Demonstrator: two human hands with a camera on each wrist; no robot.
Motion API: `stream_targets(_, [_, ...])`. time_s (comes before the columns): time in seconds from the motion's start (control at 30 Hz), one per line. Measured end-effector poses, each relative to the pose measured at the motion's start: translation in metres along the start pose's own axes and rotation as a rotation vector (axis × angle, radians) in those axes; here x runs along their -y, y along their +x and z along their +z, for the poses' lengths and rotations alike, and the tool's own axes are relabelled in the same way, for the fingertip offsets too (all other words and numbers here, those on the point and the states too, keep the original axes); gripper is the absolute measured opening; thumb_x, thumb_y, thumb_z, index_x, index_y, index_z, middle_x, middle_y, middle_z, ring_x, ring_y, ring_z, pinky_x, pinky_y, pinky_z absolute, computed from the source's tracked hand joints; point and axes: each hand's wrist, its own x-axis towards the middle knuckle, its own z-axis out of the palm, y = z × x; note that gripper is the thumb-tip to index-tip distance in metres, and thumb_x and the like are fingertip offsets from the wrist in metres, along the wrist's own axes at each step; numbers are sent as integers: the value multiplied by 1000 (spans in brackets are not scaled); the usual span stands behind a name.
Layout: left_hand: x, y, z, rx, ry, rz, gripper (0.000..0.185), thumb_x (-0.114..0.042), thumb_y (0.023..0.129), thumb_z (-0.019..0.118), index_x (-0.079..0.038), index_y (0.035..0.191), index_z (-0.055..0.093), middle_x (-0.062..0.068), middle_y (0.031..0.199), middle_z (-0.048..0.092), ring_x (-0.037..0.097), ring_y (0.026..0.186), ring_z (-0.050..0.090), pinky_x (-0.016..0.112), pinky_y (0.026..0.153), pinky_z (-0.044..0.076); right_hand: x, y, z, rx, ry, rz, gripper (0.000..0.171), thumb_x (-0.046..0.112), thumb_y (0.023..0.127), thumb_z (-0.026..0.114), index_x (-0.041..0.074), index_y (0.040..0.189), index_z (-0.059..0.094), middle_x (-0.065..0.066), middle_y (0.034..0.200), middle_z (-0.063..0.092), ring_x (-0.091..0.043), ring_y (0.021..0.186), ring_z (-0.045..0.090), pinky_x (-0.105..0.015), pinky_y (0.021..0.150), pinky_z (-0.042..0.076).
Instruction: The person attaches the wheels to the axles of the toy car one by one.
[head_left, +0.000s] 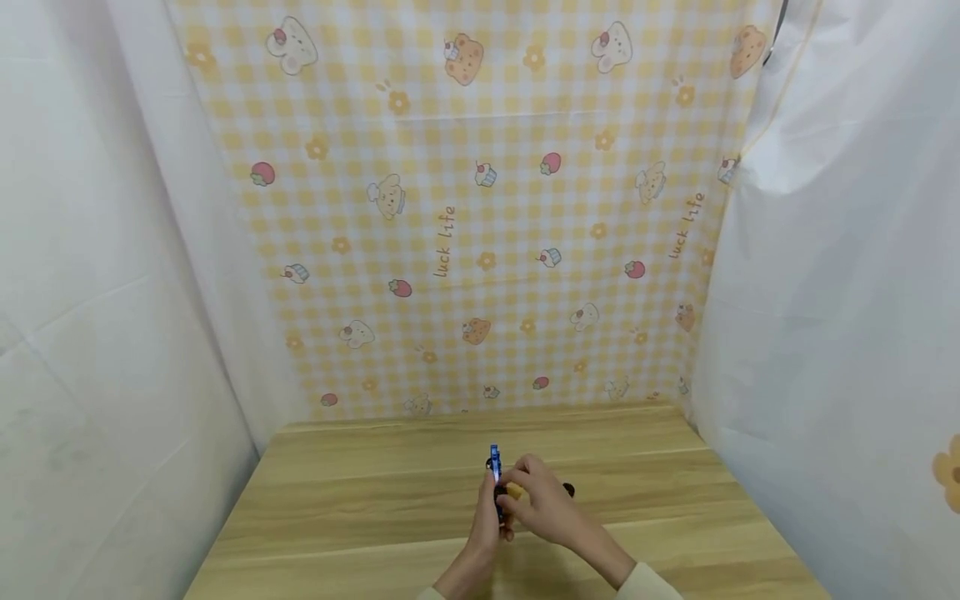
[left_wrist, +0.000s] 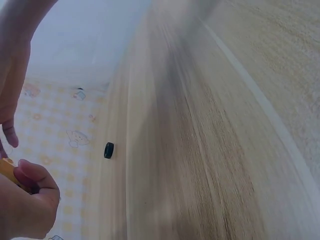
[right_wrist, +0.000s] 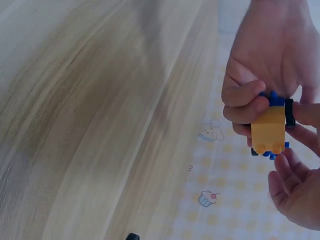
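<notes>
My left hand [head_left: 486,521] grips a small toy made of building blocks, with a blue part [head_left: 494,458] on top in the head view. A yellow block [right_wrist: 268,129] with studs belongs to it, and curled fingers wrap its side in the right wrist view. My right hand [head_left: 547,504] comes in from the right, thumb and finger pinching a black wheel [right_wrist: 289,113] at the toy's side. Whether this wheel is fully seated is hidden by the fingers. In the left wrist view only a bit of yellow block [left_wrist: 7,169] shows beside a thumb.
A loose black wheel [left_wrist: 109,150] stands on the wooden table [head_left: 360,492], just beyond my right hand in the head view. A yellow checked cloth [head_left: 480,208] hangs behind the table, and white curtains [head_left: 832,333] flank it.
</notes>
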Motion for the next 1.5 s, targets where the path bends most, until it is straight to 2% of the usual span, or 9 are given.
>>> stream_targets(0.1, [0,1,0,11,16,3,60,-57,92,4,-13,73,40,-4,53,32,9,45,28,22,41,28,1,0,3,-62,-67,-91,19,33,87,57,25,104,59,11,96,50,-11,83,45,-18,67,38])
stream_targets(0.2, [1,2,1,-12,28,10,59,-56,93,6,-14,69,41,-4,52,32,8,43,29,21,39,29,1,1,4,-54,54,-33,12,32,86,59,25,96,59,14,91,54,-7,83,47,-19,68,39])
stream_targets(0.37, [2,2,1,-95,97,-9,54,-57,93,15,-11,89,42,3,70,39,10,50,32,21,43,33,3,5,-3,46,373,150,13,31,88,57,21,93,62,6,88,63,-15,78,58,-25,64,47])
stream_targets(0.53, [2,-1,1,-108,116,-10,52,-56,93,20,-7,106,32,2,77,38,11,53,32,22,45,32,-7,7,1,85,476,161,18,32,89,54,20,97,63,3,91,65,-13,80,62,-27,67,50])
stream_targets(0.63, [3,-2,1,-107,98,-13,52,-56,93,23,-6,108,29,0,74,37,10,53,31,22,45,31,-6,6,1,79,474,162,18,31,90,53,19,99,63,3,92,65,-10,81,61,-25,68,50])
stream_targets(0.9, [2,0,-2,-122,121,-3,55,-58,92,17,-7,103,34,5,83,39,11,53,31,22,43,32,-2,6,-3,86,506,214,20,32,90,52,15,99,59,-1,95,63,-16,85,61,-24,68,50])
stream_targets(1.13, [2,-1,-2,-111,137,-13,51,-55,94,16,-9,111,33,5,86,38,11,55,33,22,46,33,0,6,-1,101,495,183,19,31,91,51,19,103,60,3,99,63,-12,88,61,-23,70,50])
stream_targets(1.3, [4,-1,-2,-101,99,16,39,-44,95,23,-8,105,33,4,81,41,12,57,34,22,47,34,2,7,-3,79,458,180,17,30,91,52,18,98,61,2,94,63,-14,84,62,-24,67,50])
stream_targets(1.5, [8,-1,-4,-61,18,29,33,-23,89,29,-7,117,29,2,83,43,11,57,33,21,45,29,1,9,-9,120,405,211,13,25,89,54,17,93,63,1,86,65,-14,72,61,-22,57,48])
